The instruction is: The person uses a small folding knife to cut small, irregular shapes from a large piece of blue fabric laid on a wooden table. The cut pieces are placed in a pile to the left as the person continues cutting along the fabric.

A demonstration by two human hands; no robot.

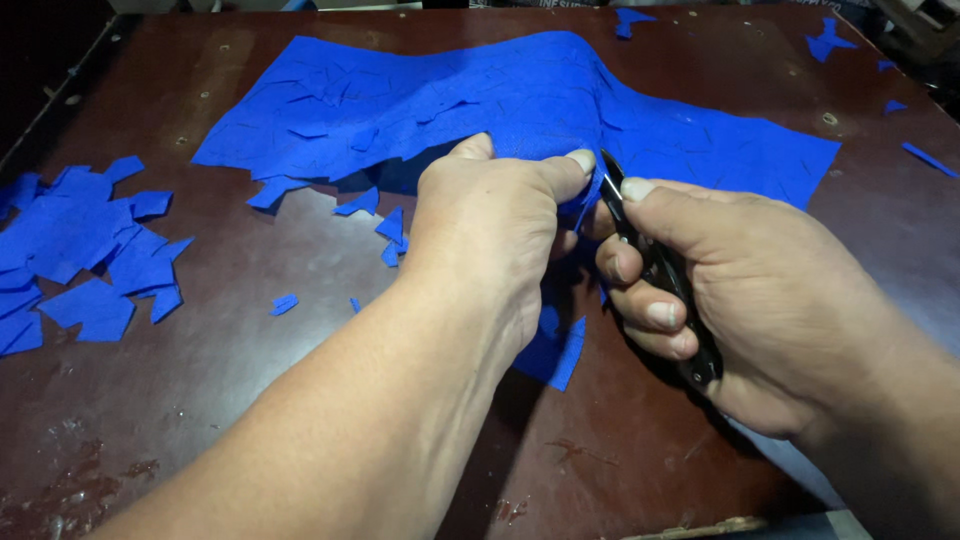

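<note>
Nearest the camera, both forearms reach over the dark brown tabletop. The right hand is clenched around small black snips, their tips meeting the raised near edge of the blue fabric sheet. The left hand pinches that same edge between thumb and fingers, lifting it off the tabletop just beside the blades. The step in hand looks like snipping a piece from the sheet's edge; the next cut calls for keeping the fabric taut and the left fingertips away from the blades. A cut strip hangs or lies below the hands, though the left wrist hides how it joins. Further left sits a pile of blue offcuts, cut off by the frame edge. At the far side, stray scraps lie well apart from the sheet. The blades themselves are probably partly closed; the thumb hides them.
</note>
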